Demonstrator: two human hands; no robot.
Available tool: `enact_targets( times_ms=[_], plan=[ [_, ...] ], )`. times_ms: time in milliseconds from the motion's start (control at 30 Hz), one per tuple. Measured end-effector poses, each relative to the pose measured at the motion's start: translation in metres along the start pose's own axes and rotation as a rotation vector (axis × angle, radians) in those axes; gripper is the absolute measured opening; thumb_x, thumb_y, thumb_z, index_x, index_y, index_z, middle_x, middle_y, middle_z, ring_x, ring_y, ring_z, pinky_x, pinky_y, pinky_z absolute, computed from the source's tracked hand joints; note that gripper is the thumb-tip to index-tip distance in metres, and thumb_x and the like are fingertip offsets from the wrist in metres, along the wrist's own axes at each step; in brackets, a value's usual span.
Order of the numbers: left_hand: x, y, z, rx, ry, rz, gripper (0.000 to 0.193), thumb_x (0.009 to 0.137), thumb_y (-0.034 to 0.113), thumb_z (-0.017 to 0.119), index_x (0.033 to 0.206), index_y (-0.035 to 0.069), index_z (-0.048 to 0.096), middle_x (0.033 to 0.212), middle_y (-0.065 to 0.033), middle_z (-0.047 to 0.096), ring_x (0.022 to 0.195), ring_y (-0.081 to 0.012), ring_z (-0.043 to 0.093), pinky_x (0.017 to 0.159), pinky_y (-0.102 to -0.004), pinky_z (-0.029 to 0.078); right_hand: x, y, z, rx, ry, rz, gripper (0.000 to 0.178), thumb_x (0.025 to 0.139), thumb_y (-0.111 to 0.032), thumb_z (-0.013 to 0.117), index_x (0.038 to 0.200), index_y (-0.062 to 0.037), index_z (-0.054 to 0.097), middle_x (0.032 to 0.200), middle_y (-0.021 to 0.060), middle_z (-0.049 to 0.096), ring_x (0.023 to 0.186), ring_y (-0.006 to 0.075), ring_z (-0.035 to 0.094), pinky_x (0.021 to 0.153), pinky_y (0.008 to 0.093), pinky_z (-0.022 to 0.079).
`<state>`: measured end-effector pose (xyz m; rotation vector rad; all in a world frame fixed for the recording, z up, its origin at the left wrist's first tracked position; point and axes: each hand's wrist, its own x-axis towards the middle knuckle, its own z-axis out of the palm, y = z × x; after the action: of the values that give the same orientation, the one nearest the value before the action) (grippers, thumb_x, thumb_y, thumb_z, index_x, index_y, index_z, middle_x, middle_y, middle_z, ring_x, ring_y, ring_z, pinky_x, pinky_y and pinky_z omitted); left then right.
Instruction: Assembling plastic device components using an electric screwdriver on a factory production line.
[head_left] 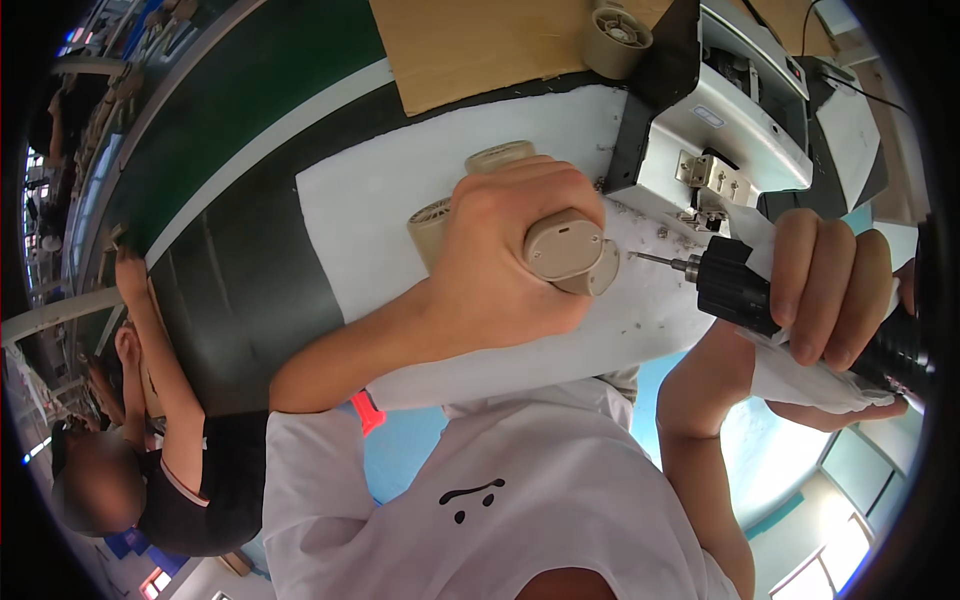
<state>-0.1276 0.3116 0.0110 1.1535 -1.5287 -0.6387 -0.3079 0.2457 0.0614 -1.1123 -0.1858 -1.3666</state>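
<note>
My left hand [510, 250] is closed around a beige handheld fan [563, 250], its rounded end with a small slot pointing toward me. Beside that hand shows a beige grilled fan part [430, 228]; whether it belongs to the held fan I cannot tell. Another beige rounded piece [500, 155] lies just beyond my knuckles. My right hand [835, 290] grips an electric screwdriver [740, 287], with white wrapping around its body. Its thin bit points left at the fan's end, with a small gap between. A tiny screw seems to sit at the bit's tip.
A metal screw feeder [735, 130] stands at the far right, with small screws scattered near it on the white sheet [400, 170]. Behind are a beige fan [617, 42] and cardboard [480, 50]. A green belt [270, 90] runs on the left, where another person [190, 470] sits.
</note>
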Motion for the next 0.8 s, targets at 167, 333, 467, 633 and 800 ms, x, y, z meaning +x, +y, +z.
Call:
enact_targets(
  times_ms=[167,333,467,633,800],
  plan=[
    [0.0,0.001,0.001,-0.01,-0.004,-0.009,0.02,0.056,-0.004,0.065,0.071,0.004,0.055,0.067,-0.0074,0.056,0.06,-0.0258,0.054,0.055,-0.0343,0.041,0.001,0.007,-0.002,0.056,-0.006,0.01,0.038,0.096,-0.041,0.061,0.115,-0.0136,0.042,0.075,-0.0015,0.054,0.064,0.0124,0.055,0.063,0.0285,0.049],
    [0.001,0.001,0.0,-0.037,-0.009,-0.029,0.02,0.056,-0.004,0.064,0.071,0.004,0.055,0.067,-0.0077,0.057,0.062,-0.0264,0.054,0.055,-0.0346,0.041,0.004,0.011,-0.009,0.092,-0.074,0.074,0.041,0.095,-0.045,0.06,0.117,-0.0158,0.042,0.074,-0.0008,0.053,0.06,0.0129,0.054,0.059,0.0288,0.046],
    [-0.001,0.003,0.001,-0.026,-0.059,-0.055,0.02,0.055,-0.005,0.064,0.071,0.004,0.055,0.068,-0.0081,0.057,0.064,-0.0271,0.055,0.057,-0.0348,0.042,-0.003,0.016,-0.014,0.114,-0.053,0.103,0.041,0.096,-0.046,0.06,0.117,-0.016,0.043,0.073,-0.001,0.052,0.059,0.0128,0.053,0.057,0.0294,0.045],
    [0.001,-0.003,0.009,-0.032,-0.012,0.063,0.022,0.056,-0.008,0.068,0.07,0.005,0.056,0.063,-0.0036,0.052,0.056,-0.0183,0.048,0.052,-0.0284,0.036,-0.001,0.003,-0.024,-0.004,-0.057,0.069,0.049,0.089,-0.047,0.067,0.116,-0.01,0.051,0.074,-0.0042,0.054,0.063,0.0056,0.054,0.061,0.0213,0.042],
    [0.001,0.0,0.004,-0.102,-0.04,0.018,0.023,0.056,-0.01,0.067,0.07,0.004,0.055,0.065,-0.0034,0.054,0.057,-0.0159,0.048,0.051,-0.0258,0.035,0.009,-0.031,-0.064,-0.202,-0.127,0.038,0.07,0.085,-0.067,0.058,0.124,-0.0105,0.05,0.078,-0.0028,0.051,0.065,0.0077,0.048,0.065,0.0256,0.036]
  ],
)
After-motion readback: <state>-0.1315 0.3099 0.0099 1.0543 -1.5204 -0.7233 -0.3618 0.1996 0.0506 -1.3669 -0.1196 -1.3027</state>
